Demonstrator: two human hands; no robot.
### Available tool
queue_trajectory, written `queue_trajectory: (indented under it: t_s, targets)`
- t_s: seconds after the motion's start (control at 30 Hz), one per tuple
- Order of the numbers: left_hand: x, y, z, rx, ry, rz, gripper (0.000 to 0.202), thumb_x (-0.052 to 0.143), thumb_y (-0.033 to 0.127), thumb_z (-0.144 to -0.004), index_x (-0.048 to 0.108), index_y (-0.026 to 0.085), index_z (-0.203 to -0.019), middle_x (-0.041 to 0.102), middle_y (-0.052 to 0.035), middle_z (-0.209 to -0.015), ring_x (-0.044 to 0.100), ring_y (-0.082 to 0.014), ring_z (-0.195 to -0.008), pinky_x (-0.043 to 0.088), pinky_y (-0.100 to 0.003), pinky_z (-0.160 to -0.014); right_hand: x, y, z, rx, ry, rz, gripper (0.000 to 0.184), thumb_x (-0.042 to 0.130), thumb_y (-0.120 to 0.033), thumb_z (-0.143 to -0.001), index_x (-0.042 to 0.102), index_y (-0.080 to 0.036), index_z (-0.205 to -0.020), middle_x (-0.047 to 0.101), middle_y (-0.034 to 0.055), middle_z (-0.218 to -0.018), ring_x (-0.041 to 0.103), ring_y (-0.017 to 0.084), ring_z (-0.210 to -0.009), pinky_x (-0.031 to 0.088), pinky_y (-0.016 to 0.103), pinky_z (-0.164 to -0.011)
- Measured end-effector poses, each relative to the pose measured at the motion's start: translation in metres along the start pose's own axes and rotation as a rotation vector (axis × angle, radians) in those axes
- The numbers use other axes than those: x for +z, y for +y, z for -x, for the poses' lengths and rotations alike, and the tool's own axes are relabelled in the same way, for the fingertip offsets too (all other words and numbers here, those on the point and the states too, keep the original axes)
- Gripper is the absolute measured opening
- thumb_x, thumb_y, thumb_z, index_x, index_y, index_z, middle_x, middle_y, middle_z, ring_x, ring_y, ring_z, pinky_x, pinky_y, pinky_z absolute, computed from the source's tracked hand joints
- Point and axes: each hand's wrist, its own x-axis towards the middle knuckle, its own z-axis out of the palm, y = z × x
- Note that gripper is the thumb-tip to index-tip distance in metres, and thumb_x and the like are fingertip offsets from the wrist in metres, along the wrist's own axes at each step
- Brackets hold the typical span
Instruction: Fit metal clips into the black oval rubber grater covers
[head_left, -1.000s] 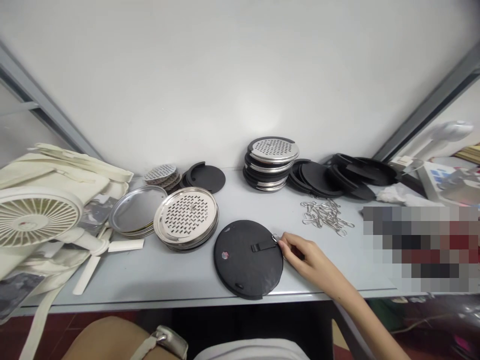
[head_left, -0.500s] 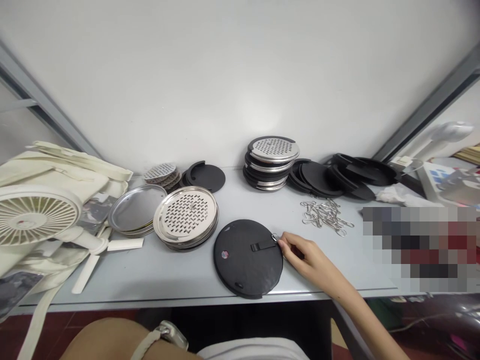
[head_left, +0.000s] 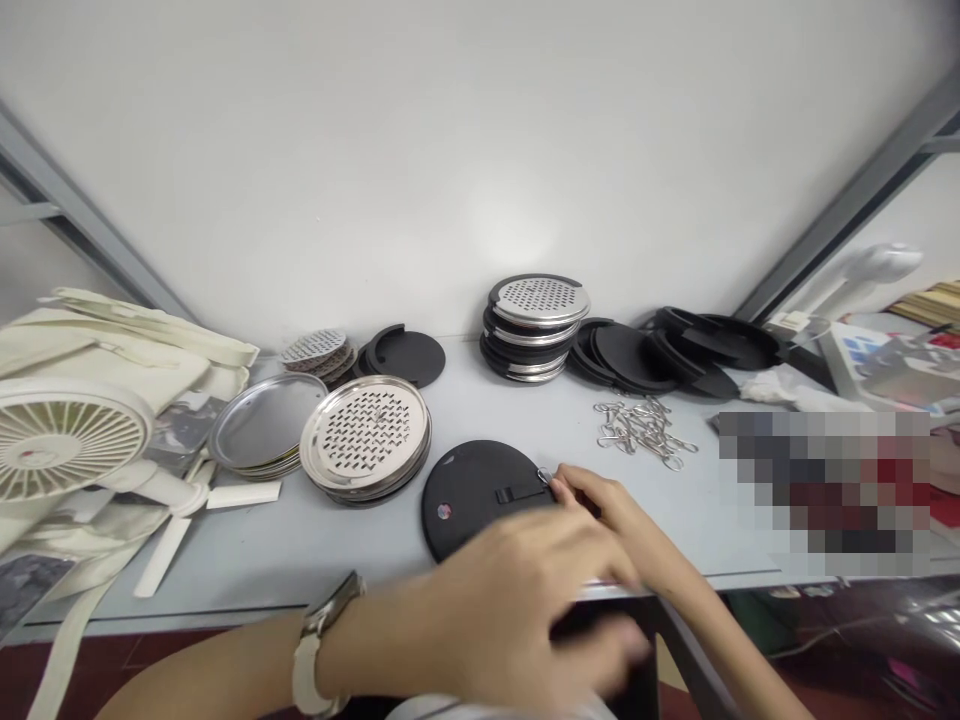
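A round black disc (head_left: 469, 490) with a short strap lies near the table's front edge. My right hand (head_left: 600, 510) rests at its right rim, fingers pinched on a small metal ring (head_left: 543, 475) at the strap's end. My left hand (head_left: 525, 600), with a watch on the wrist, sweeps across in front of the disc. It is blurred by motion and covers the disc's lower part. What its fingers are doing I cannot make out.
A stack of perforated steel plates (head_left: 366, 437) and plain steel plates (head_left: 262, 430) lie left of the disc. At the back are stacked black-and-steel discs (head_left: 534, 325) and black rings (head_left: 675, 350). Loose metal clips (head_left: 641, 432) lie right. A white fan (head_left: 67, 440) and cloth bags sit far left.
My left arm has risen from below the table edge and swung right, over the front of the disc. The right hand stays at the ring.
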Motion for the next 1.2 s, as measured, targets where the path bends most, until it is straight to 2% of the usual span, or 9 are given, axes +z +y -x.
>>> queue_trajectory:
  t_s: [0.07,0.17,0.33,0.43,0.57,0.7,0.93,1.1,1.2]
  targets:
    - [0.003,-0.012,-0.009,-0.027,0.013,-0.216,0.019,0.043,0.026,-0.096,0.053,0.018,-0.109,0.056,-0.0084,-0.104,0.055,-0.022,-0.098,0.047,-0.038,-0.088,0.001,0.001,0.0,-0.012,0.002,-0.004,0.028,0.035,-0.028,-0.097,0.038,-0.021,-0.07,0.044,-0.0034,-0.066,0.044,0.014,-0.062,0.034,0.025,-0.059]
    - [0.008,-0.032,-0.021,-0.112,0.026,-0.388,0.023,0.052,0.032,-0.092,0.049,0.015,-0.108,0.053,-0.0089,-0.101,0.052,-0.0247,-0.095,0.048,-0.04,-0.082,0.001,0.001,0.001,-0.012,0.008,0.003,0.029,0.035,-0.028,-0.097,0.035,-0.021,-0.069,0.042,-0.0041,-0.065,0.043,0.013,-0.061,0.033,0.024,-0.058]
    - [0.018,-0.05,-0.028,-0.103,0.014,-0.343,0.009,0.047,0.023,-0.094,0.048,0.017,-0.1,0.051,-0.0057,-0.096,0.052,-0.0213,-0.092,0.049,-0.034,-0.078,0.001,0.001,0.001,-0.017,0.011,0.018,0.029,0.036,-0.024,-0.096,0.032,-0.022,-0.067,0.04,-0.0044,-0.064,0.041,0.013,-0.06,0.032,0.024,-0.056]
    - [0.024,-0.056,-0.032,-0.124,0.056,-0.241,0.012,0.053,0.021,-0.09,0.049,0.018,-0.1,0.051,-0.0042,-0.095,0.052,-0.0203,-0.094,0.049,-0.033,-0.082,0.001,0.001,0.001,-0.013,0.017,0.02,0.029,0.036,-0.024,-0.096,0.031,-0.022,-0.067,0.041,-0.0043,-0.064,0.041,0.013,-0.059,0.032,0.024,-0.056]
    - [0.028,-0.059,-0.035,-0.127,0.103,-0.159,0.015,0.057,0.019,-0.086,0.049,0.018,-0.099,0.052,-0.0028,-0.092,0.052,-0.0193,-0.093,0.048,-0.032,-0.082,0.001,0.0,0.0,-0.007,0.022,0.006,0.028,0.034,-0.027,-0.098,0.035,-0.021,-0.07,0.043,-0.0034,-0.066,0.042,0.014,-0.06,0.034,0.025,-0.057]
    - [0.027,-0.059,-0.035,-0.117,0.097,-0.145,0.016,0.057,0.019,-0.086,0.051,0.018,-0.1,0.052,-0.0032,-0.092,0.052,-0.0199,-0.092,0.049,-0.032,-0.079,0.0,-0.001,0.0,-0.009,0.021,0.0,0.028,0.034,-0.027,-0.098,0.035,-0.022,-0.07,0.044,-0.0029,-0.066,0.042,0.014,-0.06,0.035,0.025,-0.058]
    - [0.03,-0.058,-0.033,-0.121,0.083,-0.251,0.014,0.054,0.02,-0.088,0.052,0.018,-0.101,0.05,-0.004,-0.094,0.052,-0.0199,-0.09,0.048,-0.034,-0.08,0.001,0.002,0.0,0.022,0.018,0.014,0.028,0.037,-0.022,-0.094,0.031,-0.022,-0.067,0.039,-0.0048,-0.063,0.039,0.013,-0.058,0.032,0.024,-0.055]
    - [0.029,-0.056,-0.033,-0.08,0.066,-0.329,0.016,0.049,0.019,-0.089,0.051,0.017,-0.105,0.049,-0.0051,-0.096,0.051,-0.0204,-0.09,0.048,-0.034,-0.079,0.001,0.001,0.0,0.011,0.023,-0.006,0.025,0.038,-0.022,-0.094,0.038,-0.021,-0.07,0.045,-0.0038,-0.065,0.044,0.013,-0.06,0.036,0.023,-0.058]
    - [0.026,-0.055,-0.033,-0.065,0.057,-0.35,0.013,0.047,0.018,-0.089,0.05,0.018,-0.101,0.048,-0.0049,-0.094,0.051,-0.0204,-0.089,0.048,-0.034,-0.079,0.001,0.0,0.0,0.012,0.024,-0.011,0.024,0.038,-0.021,-0.094,0.039,-0.021,-0.07,0.047,-0.0032,-0.066,0.045,0.013,-0.061,0.036,0.023,-0.058]
